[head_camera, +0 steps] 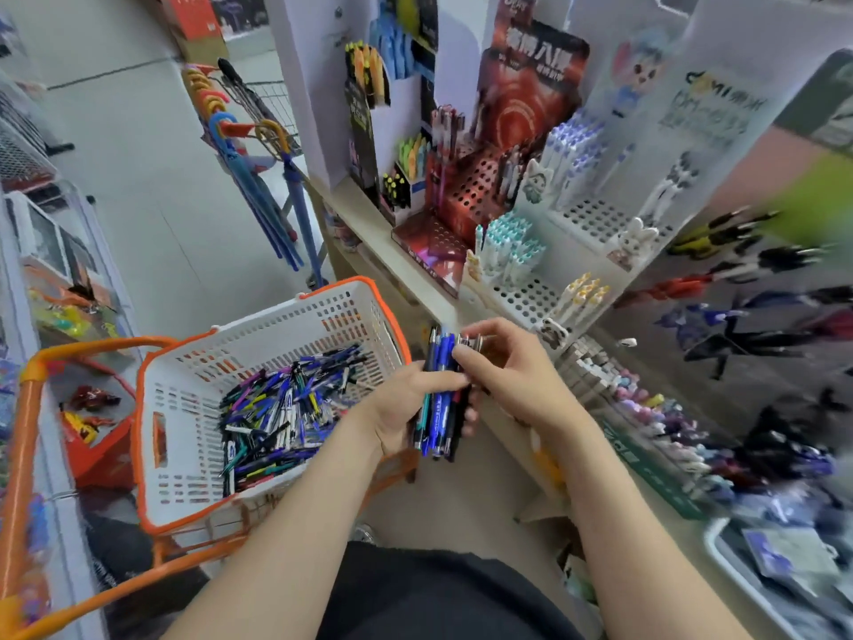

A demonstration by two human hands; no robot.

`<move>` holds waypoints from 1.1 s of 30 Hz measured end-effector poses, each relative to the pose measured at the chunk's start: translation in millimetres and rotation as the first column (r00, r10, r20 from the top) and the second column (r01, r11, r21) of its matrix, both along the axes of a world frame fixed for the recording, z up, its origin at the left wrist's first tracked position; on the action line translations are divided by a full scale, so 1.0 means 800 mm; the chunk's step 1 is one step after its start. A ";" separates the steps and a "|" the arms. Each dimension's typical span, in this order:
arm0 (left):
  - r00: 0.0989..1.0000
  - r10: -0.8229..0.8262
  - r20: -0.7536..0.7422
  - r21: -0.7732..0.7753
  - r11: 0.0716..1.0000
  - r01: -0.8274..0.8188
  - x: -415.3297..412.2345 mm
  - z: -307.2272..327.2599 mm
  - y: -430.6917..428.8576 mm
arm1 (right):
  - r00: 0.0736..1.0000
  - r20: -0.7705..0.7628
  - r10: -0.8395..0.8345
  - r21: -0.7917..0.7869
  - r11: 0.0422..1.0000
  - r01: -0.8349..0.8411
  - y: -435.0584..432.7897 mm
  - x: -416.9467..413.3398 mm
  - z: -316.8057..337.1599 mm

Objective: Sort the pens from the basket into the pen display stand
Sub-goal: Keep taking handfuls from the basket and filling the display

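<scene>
A white basket [184,381] with an orange rim sits on an orange cart at lower left, holding a heap of several loose pens [286,408]. My left hand [406,404] grips a bunch of blue and black pens [441,408] upright, just right of the basket. My right hand [503,371] pinches the top ends of that bunch. The white pen display stand [595,224] with rows of holes stands on the shelf above and to the right, partly filled with white and teal pens.
A red perforated pen stand [471,191] and highlighter racks sit further back on the shelf. Umbrellas [258,177] hang by a wire cart at the back. Hanging pens [738,270] cover the right wall. The orange cart frame [27,408] lies at left.
</scene>
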State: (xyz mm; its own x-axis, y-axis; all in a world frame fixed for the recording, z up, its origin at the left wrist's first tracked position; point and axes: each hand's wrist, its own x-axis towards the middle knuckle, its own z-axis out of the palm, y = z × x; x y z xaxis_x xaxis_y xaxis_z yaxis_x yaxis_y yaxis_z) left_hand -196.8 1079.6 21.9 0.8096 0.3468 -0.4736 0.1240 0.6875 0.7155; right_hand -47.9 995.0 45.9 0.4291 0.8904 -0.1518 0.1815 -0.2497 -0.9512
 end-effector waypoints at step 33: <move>0.985 -0.141 0.095 -0.224 0.961 0.160 0.232 0.000 -0.176 | 0.510 0.718 -0.473 0.466 0.872 0.152 -0.250 0.123 -0.036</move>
State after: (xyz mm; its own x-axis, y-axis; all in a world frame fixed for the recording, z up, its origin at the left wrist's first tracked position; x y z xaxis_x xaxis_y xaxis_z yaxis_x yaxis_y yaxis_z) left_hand -11.0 938.8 22.1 0.8814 0.1072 -0.4600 0.1892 0.8123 0.5518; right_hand 50.2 795.3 17.2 0.4830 0.5927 0.6445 0.8597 -0.1814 -0.4774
